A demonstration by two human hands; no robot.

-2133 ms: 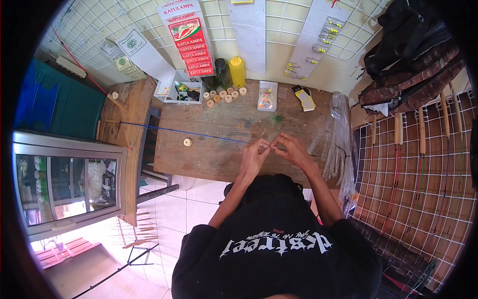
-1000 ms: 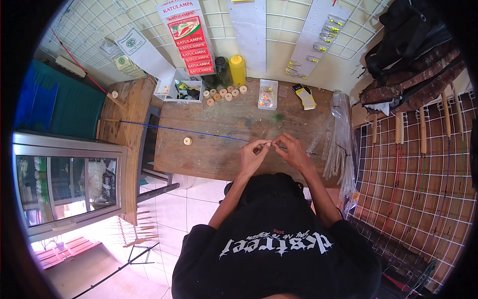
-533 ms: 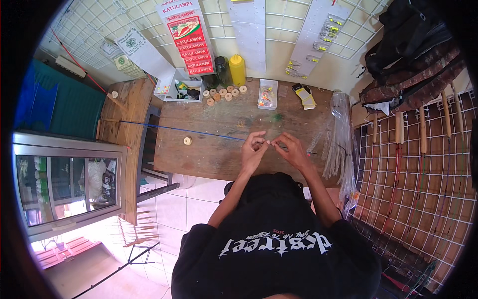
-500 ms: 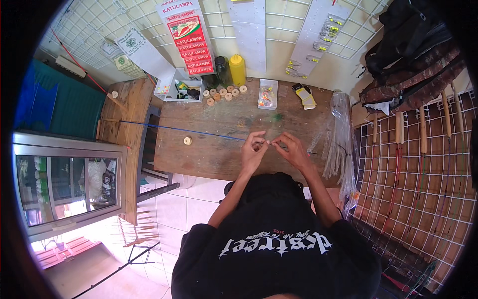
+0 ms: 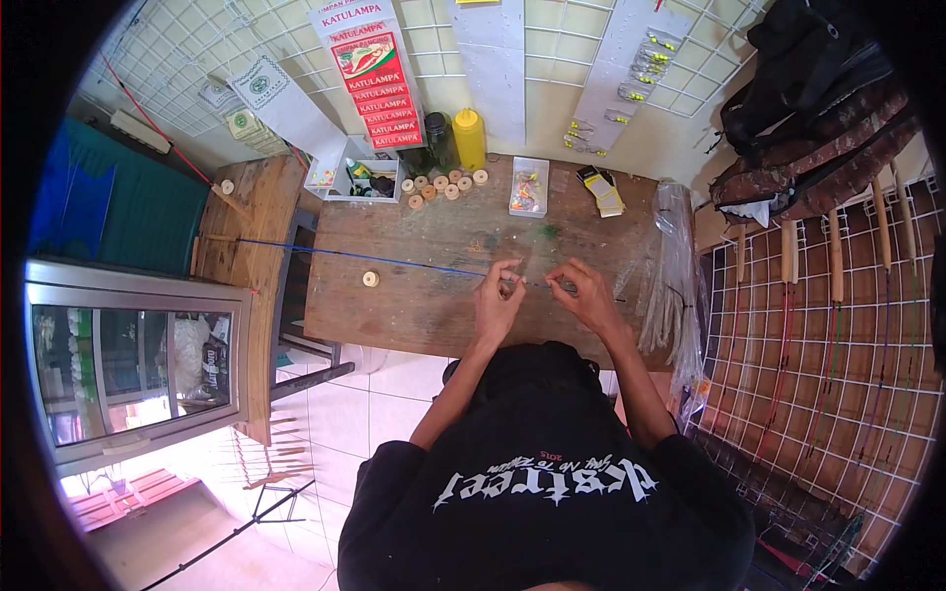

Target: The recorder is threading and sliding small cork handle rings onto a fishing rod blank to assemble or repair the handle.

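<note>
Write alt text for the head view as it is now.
A person's left hand and right hand, slightly apart, are at a slim blue rod over a wooden table. One pale disc lies to the left; farther back are more discs, a yellow bottle and a white box of small colourful things.

Rod [image 5: 394, 262]: bar across the table [image 5: 434, 315], blocking a low sweep.
Beyond rod: open wood, until spools [image 5: 452, 192] and the white box [image 5: 528, 216].
Nearer than rod: open left of the left hand [image 5: 495, 308], save one loose spool [image 5: 371, 280].
Right of rod: plastic bags [image 5: 670, 295] in the way.
</note>
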